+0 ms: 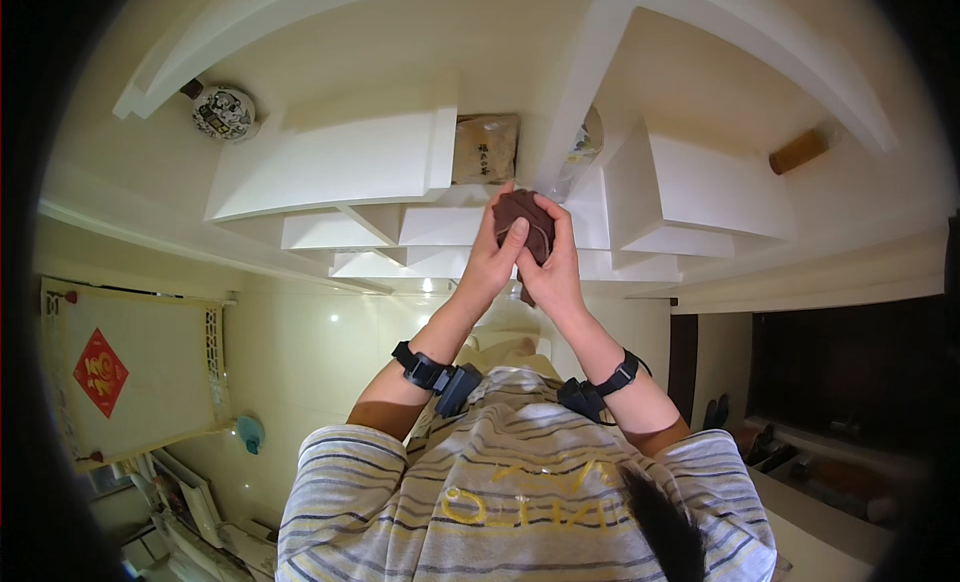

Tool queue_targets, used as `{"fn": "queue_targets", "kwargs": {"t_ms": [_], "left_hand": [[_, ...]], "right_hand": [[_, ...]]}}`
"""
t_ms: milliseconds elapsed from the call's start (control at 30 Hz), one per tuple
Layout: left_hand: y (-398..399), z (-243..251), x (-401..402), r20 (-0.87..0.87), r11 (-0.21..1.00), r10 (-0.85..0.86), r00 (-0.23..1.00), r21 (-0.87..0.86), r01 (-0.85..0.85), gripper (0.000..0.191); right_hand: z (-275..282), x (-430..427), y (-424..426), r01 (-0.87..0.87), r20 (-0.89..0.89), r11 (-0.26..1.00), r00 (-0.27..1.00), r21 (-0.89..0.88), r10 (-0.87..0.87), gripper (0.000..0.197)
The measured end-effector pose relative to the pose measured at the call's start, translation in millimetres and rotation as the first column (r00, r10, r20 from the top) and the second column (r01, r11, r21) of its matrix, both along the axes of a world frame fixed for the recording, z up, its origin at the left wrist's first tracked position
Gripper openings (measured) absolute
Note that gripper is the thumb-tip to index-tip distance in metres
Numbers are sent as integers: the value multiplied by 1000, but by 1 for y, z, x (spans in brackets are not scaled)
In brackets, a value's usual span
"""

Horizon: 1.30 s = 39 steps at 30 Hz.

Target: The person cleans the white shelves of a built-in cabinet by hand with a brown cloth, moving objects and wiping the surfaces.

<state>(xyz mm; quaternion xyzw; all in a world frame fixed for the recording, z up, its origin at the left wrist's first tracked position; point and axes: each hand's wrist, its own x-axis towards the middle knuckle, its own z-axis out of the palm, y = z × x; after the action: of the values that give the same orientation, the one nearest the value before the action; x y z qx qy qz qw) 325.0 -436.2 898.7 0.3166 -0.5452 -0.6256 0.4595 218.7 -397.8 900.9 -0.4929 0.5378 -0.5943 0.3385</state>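
Observation:
A crumpled dark brown cloth (525, 216) is bunched between my two hands, in front of a white shelf unit (337, 162). My left hand (495, 255) grips it from the left with the thumb pressed on top. From the right, my right hand (555, 263) closes around it, thumb also on the cloth. A loose end of the cloth hangs below my right palm. Just beyond my fingers, a brown packet (486, 148) bearing writing lies in a shelf compartment. To its right stands a clear container (583, 148), partly hidden by an upright divider.
A round patterned container (224, 113) sits at the upper left of the shelves, and an amber-coloured jar (801, 153) at the upper right. White dividers and shelf edges surround my hands. At the far left is a pale panel with a red diamond decoration (101, 372); dark slippers (716, 411) lie at the right.

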Motion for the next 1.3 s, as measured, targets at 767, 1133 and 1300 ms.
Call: {"fn": "queue_targets", "kwargs": {"t_ms": [767, 1133, 1300], "left_hand": [[-98, -28, -62, -218, 957, 284, 934, 124, -262, 43], [-144, 83, -71, -438, 886, 258, 861, -249, -392, 43], [-137, -30, -70, -44, 924, 376, 925, -52, -378, 41]], "right_hand": [[69, 2, -24, 120, -303, 971, 936, -208, -181, 76], [67, 4, -23, 75, -239, 978, 963, -196, -122, 77], [64, 9, -27, 98, -243, 974, 959, -206, -148, 78]]}}
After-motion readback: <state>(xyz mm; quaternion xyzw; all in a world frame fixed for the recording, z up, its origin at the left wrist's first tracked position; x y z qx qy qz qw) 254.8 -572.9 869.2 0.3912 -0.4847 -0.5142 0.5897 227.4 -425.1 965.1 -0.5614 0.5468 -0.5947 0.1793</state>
